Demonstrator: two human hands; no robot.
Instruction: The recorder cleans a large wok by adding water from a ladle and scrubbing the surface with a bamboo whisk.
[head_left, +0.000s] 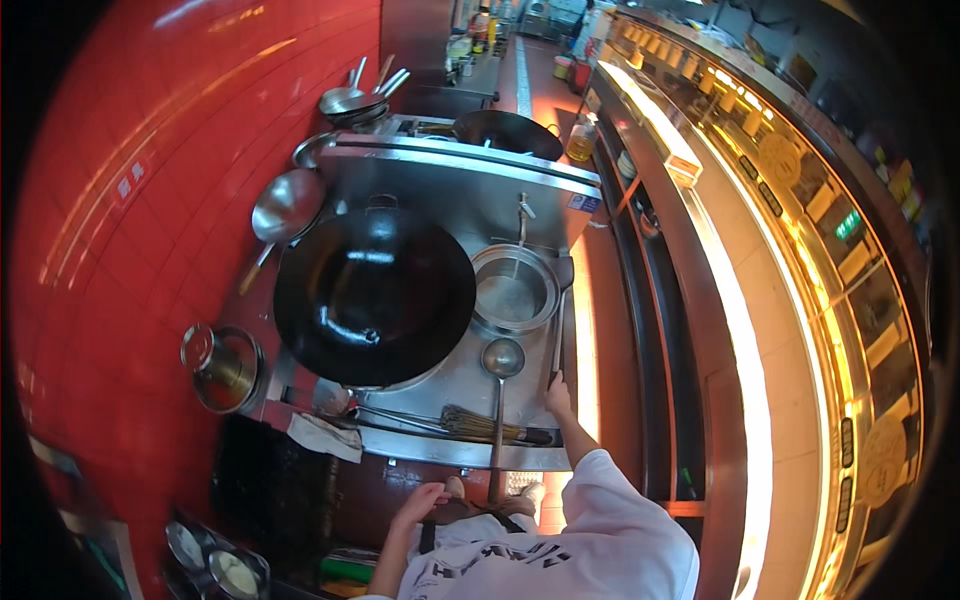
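A large black wok (375, 296) sits on the steel stove in front of me. To its right, a round metal pot (514, 289) stands under a small tap (524, 206). My right hand (557, 393) is closed on the handle of a long utensil (559, 337) along the stove's right side; its dark head is by the pot. A metal ladle (502, 360) lies with its handle over the stove's front edge, across a bamboo wok brush (480, 424). My left hand (426, 501) is held before my body, fingers partly curled, with nothing visible in it.
Left of the wok are a strainer bowl (289, 206), a metal container (229, 371) and a folded cloth (326, 436). Behind the steel splashback (450, 180) stand another wok (510, 133) and stacked pans (356, 105). A long shelf counter (720, 405) runs along the right. Seasoning tubs (232, 574) are lower left.
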